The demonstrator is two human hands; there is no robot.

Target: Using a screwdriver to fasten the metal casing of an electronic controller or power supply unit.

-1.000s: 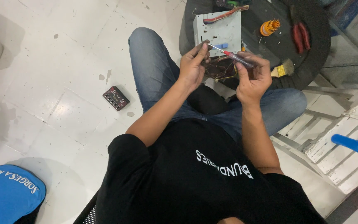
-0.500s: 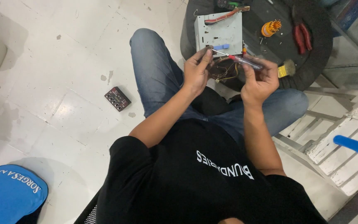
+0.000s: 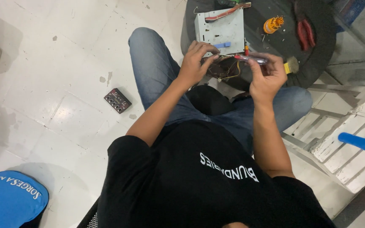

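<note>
White tiled floor [image 3: 64,63], a person seated over a round dark desk [image 3: 317,50] strewn with tools.
Left hand [image 3: 195,63] pinches a bundle of thin wires [image 3: 229,69], fingers closed on it; right hand [image 3: 267,76] grips a clear-handled screwdriver [image 3: 252,60], tip at the wires. Just beyond the fingers sits a grey metal chassis [image 3: 220,27], already bare of cover; the wiring looks loose, unfinished. Red pliers [image 3: 304,33] lie farther off.

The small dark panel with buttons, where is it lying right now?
In the head view, the small dark panel lies alone on the white tiled floor, off the person's left side beside the left knee, well apart from both hands.
</note>
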